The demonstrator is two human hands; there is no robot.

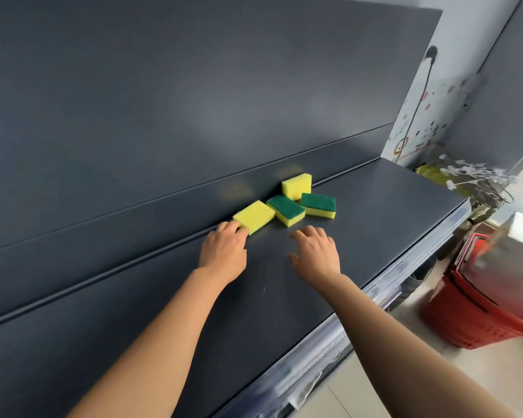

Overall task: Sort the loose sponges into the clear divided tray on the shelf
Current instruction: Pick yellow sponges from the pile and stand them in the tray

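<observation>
Several loose sponges lie together at the back of the dark shelf (375, 206). The nearest, a yellow sponge (254, 216), lies yellow side up, and my left hand (224, 248) has its curled fingers on its near-left corner. A green-topped sponge (286, 210) lies just right of it. Another green-topped sponge (318, 205) lies further right, and a yellow sponge (296, 186) stands on edge behind them. My right hand (314, 251) hovers over the shelf in front of the green-topped sponges with spread fingers, holding nothing. No clear divided tray is in view.
The shelf's dark back panel (163, 101) rises right behind the sponges. A stack of red shopping baskets (480, 306) stands on the floor at the right, below the shelf's front edge. Metal hooks (480, 182) and yellow items lie past the shelf's far end.
</observation>
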